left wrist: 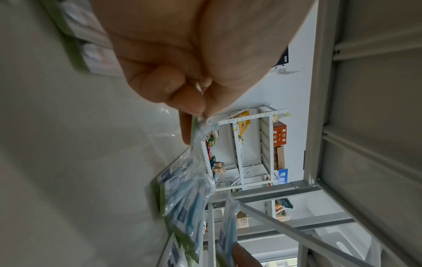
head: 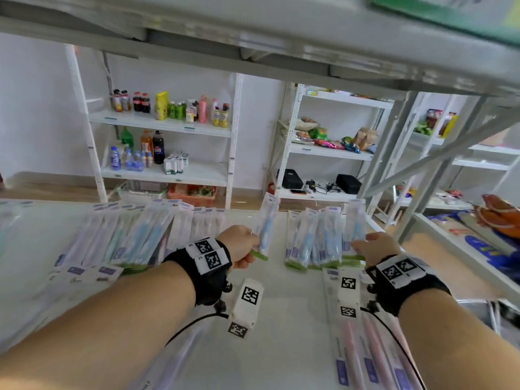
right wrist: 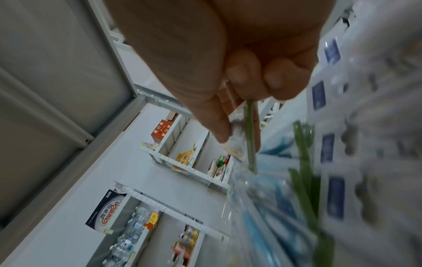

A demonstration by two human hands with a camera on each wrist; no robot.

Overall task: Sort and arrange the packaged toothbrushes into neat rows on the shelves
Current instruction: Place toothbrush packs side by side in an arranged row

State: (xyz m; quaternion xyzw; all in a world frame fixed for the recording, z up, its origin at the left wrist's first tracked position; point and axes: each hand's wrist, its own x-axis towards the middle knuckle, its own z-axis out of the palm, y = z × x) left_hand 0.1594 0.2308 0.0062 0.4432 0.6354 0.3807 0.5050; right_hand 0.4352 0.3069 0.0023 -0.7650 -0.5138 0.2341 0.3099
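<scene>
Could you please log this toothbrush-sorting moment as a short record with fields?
left hand: pinches the green-edged bottom of a blue toothbrush pack, lifted off the shelf
right hand: pinches the bottom of another blue pack, at the right end of the blue row
blue row: packs overlapping, between the hands
left group: mixed packs fanned out, overlapping
pink packs: lying flat, near right front
shelf: white surface
</scene>
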